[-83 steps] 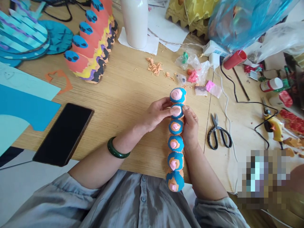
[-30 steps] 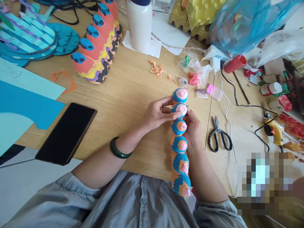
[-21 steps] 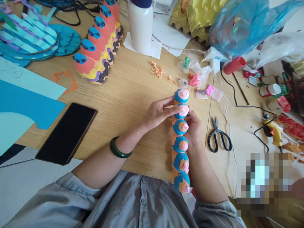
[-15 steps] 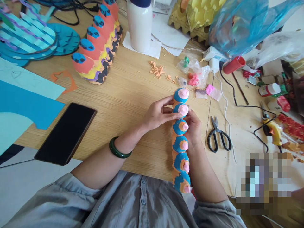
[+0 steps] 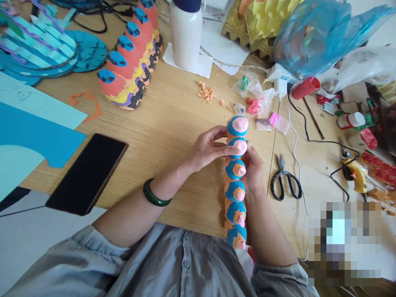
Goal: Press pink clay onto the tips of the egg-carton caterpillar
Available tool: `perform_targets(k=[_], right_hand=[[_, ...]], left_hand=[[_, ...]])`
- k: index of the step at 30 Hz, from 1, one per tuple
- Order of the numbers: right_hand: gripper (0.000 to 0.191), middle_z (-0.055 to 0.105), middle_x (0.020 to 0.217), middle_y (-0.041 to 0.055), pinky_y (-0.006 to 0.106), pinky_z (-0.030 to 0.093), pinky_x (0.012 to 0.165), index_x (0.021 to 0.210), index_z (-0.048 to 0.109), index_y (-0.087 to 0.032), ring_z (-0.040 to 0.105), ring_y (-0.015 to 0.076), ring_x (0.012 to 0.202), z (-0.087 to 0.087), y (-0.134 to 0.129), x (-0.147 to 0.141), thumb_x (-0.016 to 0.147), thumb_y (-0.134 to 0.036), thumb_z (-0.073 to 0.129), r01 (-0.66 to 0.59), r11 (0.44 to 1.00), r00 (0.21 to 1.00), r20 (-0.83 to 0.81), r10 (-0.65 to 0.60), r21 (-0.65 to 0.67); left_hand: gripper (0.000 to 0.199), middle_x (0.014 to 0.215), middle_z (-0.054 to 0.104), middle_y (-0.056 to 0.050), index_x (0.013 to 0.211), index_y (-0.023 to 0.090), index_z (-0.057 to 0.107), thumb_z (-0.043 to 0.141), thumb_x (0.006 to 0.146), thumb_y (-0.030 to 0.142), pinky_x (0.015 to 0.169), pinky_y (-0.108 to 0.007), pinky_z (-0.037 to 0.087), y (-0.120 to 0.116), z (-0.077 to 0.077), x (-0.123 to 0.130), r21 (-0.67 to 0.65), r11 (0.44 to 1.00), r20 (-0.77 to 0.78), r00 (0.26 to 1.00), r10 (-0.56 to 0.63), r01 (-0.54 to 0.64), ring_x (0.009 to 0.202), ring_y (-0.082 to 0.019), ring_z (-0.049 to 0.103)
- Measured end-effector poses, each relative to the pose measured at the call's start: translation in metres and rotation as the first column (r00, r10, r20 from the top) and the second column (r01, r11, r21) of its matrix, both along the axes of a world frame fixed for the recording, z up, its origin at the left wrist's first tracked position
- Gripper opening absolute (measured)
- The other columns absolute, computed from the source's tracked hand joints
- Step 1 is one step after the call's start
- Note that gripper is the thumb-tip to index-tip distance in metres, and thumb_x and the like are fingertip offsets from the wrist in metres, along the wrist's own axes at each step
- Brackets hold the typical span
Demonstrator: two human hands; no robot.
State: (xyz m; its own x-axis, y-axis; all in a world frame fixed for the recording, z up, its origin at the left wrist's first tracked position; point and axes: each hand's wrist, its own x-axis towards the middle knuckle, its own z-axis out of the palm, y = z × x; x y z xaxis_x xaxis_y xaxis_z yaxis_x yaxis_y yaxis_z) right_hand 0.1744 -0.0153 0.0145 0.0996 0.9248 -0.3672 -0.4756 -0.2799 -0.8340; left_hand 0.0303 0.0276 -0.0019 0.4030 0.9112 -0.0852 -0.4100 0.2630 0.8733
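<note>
A long strip of several rounded bumps (image 5: 235, 191), coloured orange and blue with pink clay on each bump, stands between my hands. My left hand (image 5: 208, 149) grips its upper part from the left, the thumb pressing on the pink clay of the second bump. My right hand (image 5: 254, 168) holds the strip from the right, its fingers partly hidden behind it. The top two pink pieces look flatter and wider than the lower ones, which stick out as small lumps. Black-handled scissors (image 5: 285, 181) lie right of my right hand.
A phone (image 5: 88, 173) and blue paper sheets (image 5: 43, 132) lie left. A red bumpy strip (image 5: 128, 62), white bottle (image 5: 186, 39), orange scraps (image 5: 206, 93) and pink clay (image 5: 274, 119) are farther back. Cables, a red tube (image 5: 306, 88) and a yellow glue gun (image 5: 358, 175) lie right.
My left thumb has shifted slightly right, farther onto the pink clay of the second bump. The strip has tilted a little, its lower end now higher in view.
</note>
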Motion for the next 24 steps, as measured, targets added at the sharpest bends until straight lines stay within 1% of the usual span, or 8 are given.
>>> perform_targets(k=[4,6,8,11,15,18,20,24], right_hand=[[0.027,0.061,0.071,-0.0045,0.030,0.049,0.063,0.072,0.060,-0.025,0.054,0.0132,0.064,-0.0039,0.0005,-0.0035,0.083,-0.042,0.078,0.050,0.998,0.999,0.000,-0.050,0.048],[0.027,0.060,0.071,-0.0045,0.030,0.049,0.063,0.071,0.059,-0.025,0.055,0.0132,0.064,-0.0048,0.0018,-0.0050,0.084,-0.040,0.077,0.046,0.998,0.999,0.007,-0.047,0.035],[0.026,0.061,0.072,-0.0042,0.031,0.050,0.066,0.072,0.058,-0.025,0.056,0.0141,0.065,-0.0047,0.0035,-0.0054,0.085,-0.040,0.075,0.048,0.999,0.999,0.004,-0.048,0.007],[0.021,0.063,0.073,-0.0035,0.033,0.052,0.069,0.076,0.061,-0.025,0.059,0.0158,0.067,-0.0039,0.0054,-0.0045,0.085,-0.040,0.072,0.068,0.997,0.998,-0.010,-0.068,-0.023],[0.022,0.061,0.070,-0.0040,0.031,0.052,0.069,0.071,0.058,-0.025,0.058,0.0152,0.067,-0.0012,0.0058,-0.0041,0.082,-0.038,0.073,0.092,0.996,0.996,-0.011,-0.092,-0.015],[0.019,0.064,0.072,-0.0029,0.032,0.054,0.070,0.072,0.061,-0.025,0.060,0.0164,0.069,0.0018,0.0059,-0.0054,0.082,-0.038,0.071,0.097,0.995,0.995,-0.017,-0.097,-0.026],[0.018,0.065,0.072,-0.0024,0.033,0.054,0.070,0.073,0.063,-0.025,0.061,0.0167,0.069,0.0027,0.0061,-0.0059,0.082,-0.039,0.071,0.099,0.995,0.994,-0.034,-0.100,-0.031],[0.025,0.060,0.070,-0.0037,0.032,0.052,0.069,0.070,0.058,-0.025,0.056,0.0150,0.066,0.0002,0.0053,-0.0039,0.080,-0.041,0.075,0.087,0.996,0.996,-0.026,-0.087,0.003]], left_hand=[[0.052,0.110,0.076,-0.004,0.106,0.019,0.067,0.094,0.070,0.045,0.085,-0.031,0.057,0.0011,-0.0001,-0.0033,-0.077,0.995,0.042,0.997,-0.065,0.068,0.096,-0.018,0.072],[0.047,0.104,0.076,-0.003,0.106,0.020,0.068,0.091,0.075,0.045,0.085,-0.031,0.056,0.0010,0.0007,-0.0044,-0.107,0.989,0.075,0.992,-0.097,0.105,0.095,-0.018,0.071],[0.043,0.099,0.075,-0.003,0.107,0.020,0.069,0.087,0.079,0.049,0.082,-0.031,0.056,0.0005,0.0022,-0.0045,-0.140,0.984,0.105,0.990,-0.096,0.110,0.092,-0.019,0.071],[0.044,0.104,0.075,-0.004,0.111,0.021,0.070,0.083,0.082,0.052,0.079,-0.031,0.056,-0.0006,0.0043,-0.0038,-0.182,0.976,0.157,0.984,-0.088,0.117,0.093,-0.019,0.071],[0.047,0.111,0.075,-0.005,0.115,0.021,0.070,0.088,0.077,0.041,0.084,-0.029,0.056,-0.0016,0.0063,-0.0038,-0.163,0.978,0.184,0.977,-0.103,0.133,0.099,-0.019,0.070],[0.047,0.115,0.074,-0.005,0.118,0.021,0.070,0.088,0.078,0.039,0.089,-0.031,0.055,-0.0020,0.0067,-0.0045,-0.129,0.981,0.164,0.978,-0.126,0.148,0.104,-0.020,0.069],[0.050,0.118,0.073,-0.005,0.118,0.021,0.070,0.090,0.076,0.037,0.093,-0.032,0.055,-0.0020,0.0060,-0.0046,-0.098,0.985,0.152,0.980,-0.127,0.143,0.109,-0.021,0.068],[0.046,0.115,0.073,-0.003,0.112,0.021,0.070,0.093,0.074,0.034,0.091,-0.030,0.054,-0.0015,0.0056,-0.0049,-0.078,0.990,0.136,0.985,-0.104,0.115,0.107,-0.019,0.068]])
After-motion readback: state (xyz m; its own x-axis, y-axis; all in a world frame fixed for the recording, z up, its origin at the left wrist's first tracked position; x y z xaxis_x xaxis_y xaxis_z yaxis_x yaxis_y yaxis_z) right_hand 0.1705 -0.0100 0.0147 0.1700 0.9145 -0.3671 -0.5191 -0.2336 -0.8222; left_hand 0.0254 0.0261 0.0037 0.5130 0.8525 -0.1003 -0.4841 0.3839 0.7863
